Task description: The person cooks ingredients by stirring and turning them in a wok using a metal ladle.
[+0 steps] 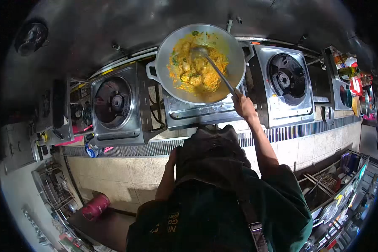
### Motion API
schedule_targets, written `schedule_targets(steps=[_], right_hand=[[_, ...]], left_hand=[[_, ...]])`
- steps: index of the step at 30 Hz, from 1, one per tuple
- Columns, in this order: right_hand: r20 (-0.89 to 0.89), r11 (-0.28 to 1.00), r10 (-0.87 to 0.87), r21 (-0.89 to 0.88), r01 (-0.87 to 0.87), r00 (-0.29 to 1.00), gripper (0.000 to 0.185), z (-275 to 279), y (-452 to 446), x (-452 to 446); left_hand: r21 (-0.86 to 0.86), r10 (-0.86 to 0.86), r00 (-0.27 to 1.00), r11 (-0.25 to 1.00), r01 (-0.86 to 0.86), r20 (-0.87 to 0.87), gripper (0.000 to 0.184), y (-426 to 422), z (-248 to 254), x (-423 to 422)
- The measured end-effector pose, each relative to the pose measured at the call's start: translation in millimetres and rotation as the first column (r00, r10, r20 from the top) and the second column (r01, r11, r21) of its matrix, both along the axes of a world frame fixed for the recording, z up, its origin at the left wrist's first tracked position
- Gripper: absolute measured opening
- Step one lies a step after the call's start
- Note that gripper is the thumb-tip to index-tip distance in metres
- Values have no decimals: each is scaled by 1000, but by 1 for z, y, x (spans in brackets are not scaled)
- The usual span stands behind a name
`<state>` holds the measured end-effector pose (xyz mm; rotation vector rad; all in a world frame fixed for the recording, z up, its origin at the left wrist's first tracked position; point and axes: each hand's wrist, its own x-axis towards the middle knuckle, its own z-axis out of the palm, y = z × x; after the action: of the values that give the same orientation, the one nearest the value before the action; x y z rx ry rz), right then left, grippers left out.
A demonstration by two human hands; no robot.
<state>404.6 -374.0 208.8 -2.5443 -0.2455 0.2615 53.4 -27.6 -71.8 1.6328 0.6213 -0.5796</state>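
Note:
A large silver pan (239, 69) with two side handles sits on the middle stove (206, 114). Yellow-orange food (189, 69) with green leaves covers much of its inside. My right hand (244, 106) is closed around the handle of a long metal ladle (218, 71), whose head lies in the food near the pan's centre. Down beside the dark apron (210, 153), my left hand (173, 157) hangs at my left side, with its fingers mostly hidden against the cloth.
Burners stand on the left (115, 102) and right (286, 79) of the pan. A floor grate (138, 148) runs below the stoves. A dark red cylinder (96, 206) is at the lower left, and packets and containers (353, 73) fill a shelf at the far right.

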Motion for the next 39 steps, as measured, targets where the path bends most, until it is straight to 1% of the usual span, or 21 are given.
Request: schedule_targets(steps=[3, 7, 9, 10, 11, 14, 15, 16, 17, 19, 20, 22, 25, 27, 31, 32, 33, 35, 36, 37, 39], right_hand=[[62, 993, 8, 120, -15, 998, 39, 2, 7, 0], [88, 978, -90, 198, 71, 992, 42, 50, 6, -6], [-109, 977, -146, 139, 160, 983, 43, 75, 11, -9], [-80, 977, -168, 118, 176, 983, 43, 56, 4, -10], [-51, 976, -189, 98, 193, 981, 44, 40, -1, -11], [-478, 876, -174, 324, 357, 861, 42, 19, 7, -20], [-648, 811, -101, 385, 440, 755, 43, 25, 16, -23], [-700, 750, -68, 434, 499, 711, 44, 31, 25, -24], [-746, 681, -29, 473, 559, 666, 45, 34, 31, -23], [-761, 677, 59, 506, 535, 646, 50, 28, 26, -11], [-750, 713, 57, 492, 499, 659, 51, 36, 24, -12], [-744, 757, 113, 494, 428, 659, 53, 58, 15, -21], [-692, 849, 49, 409, 335, 720, 54, 70, -5, -42], [-559, 938, 30, 301, 169, 829, 49, 95, -11, -57], [-333, 959, 164, 275, -70, 929, 42, 89, -44, -82], [-42, 959, 252, 147, -244, 967, 41, 13, -83, -95], [-266, 991, 44, 133, -8, 963, 39, 7, -89, -108], [-142, 969, 65, -227, -97, 988, 36, 0, -98, -128], [-355, 988, -61, -151, 8, 933, 37, 7, -102, -133], [-356, 989, -58, -150, 4, 933, 37, 16, -102, -138], [-385, 977, -72, 159, 142, 920, 42, 39, -95, -148]], left_hand=[[-21, 142, 990, 990, -142, 0, 34, -3, -10, -13], [-31, 67, 996, 997, -65, 67, 35, -9, -1, -22], [-81, 217, 976, 973, -216, -2, 39, -12, -29, -42], [191, -53, 968, 982, 5, 246, 43, -18, -41, -46], [187, -48, 968, 982, 1, 247, 43, -22, -36, -45], [24, 151, 987, 988, -153, 57, 42, -24, -36, -58], [-550, 359, 917, 807, -213, 172, 42, -21, -51, -67], [-931, 577, 805, 353, -91, 140, 41, -29, -64, -50], [-931, 575, 806, 355, -90, 141, 41, -16, -52, -66], [-300, 367, 895, 909, -288, 253, 38, -27, -6, -38], [-297, 363, 896, 911, -285, 255, 38, -20, -4, -34], [334, -143, 985, 937, 101, 101, 36, -5, 0, -33], [225, -67, 992, 973, 42, 105, 33, -4, 45, -13], [407, -228, 966, 900, 159, 125, 32, -7, 84, 2], [243, -71, 998, 968, 68, 1, 30, -3, 32, -10], [223, -62, 998, 973, 62, -3, 30, -2, 18, -17], [222, -63, 998, 973, 63, -6, 30, -2, 18, -19], [-63, 207, 977, 977, -204, 43, 32, -7, 20, -23], [-62, 209, 977, 977, -206, 41, 32, -12, 27, -22], [30, 101, 986, 994, -106, 135, 34, -17, 35, -21], [134, -18, 977, 991, -11, 210, 35, -17, 40, -25]])
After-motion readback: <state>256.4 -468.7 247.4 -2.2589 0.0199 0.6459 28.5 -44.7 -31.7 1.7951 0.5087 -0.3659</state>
